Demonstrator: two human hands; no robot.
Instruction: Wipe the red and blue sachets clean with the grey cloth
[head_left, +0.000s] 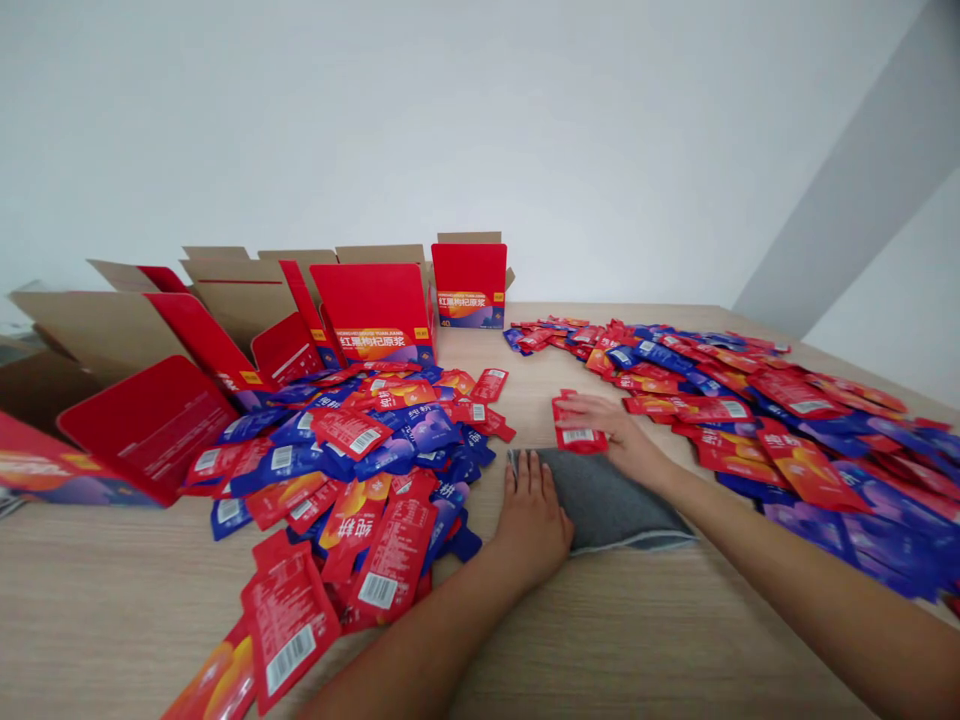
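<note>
R hand (600, 428): grips 1 red sachet (576, 425), barcode showing, held above far edge of gray cloth (615, 500). L hand (534, 525): flat, fingers together, on cloth's left end. Cloth near middle of tabletop (637, 620). Open red cartons (375, 315), flaps up, toward tabletop's far-left corner; contents n/v. Red + blue sachet pile (367, 430) beside them; 2nd pile (780, 420) along right side.

Bare forearms (787, 580), bare hands (534, 525)
</note>
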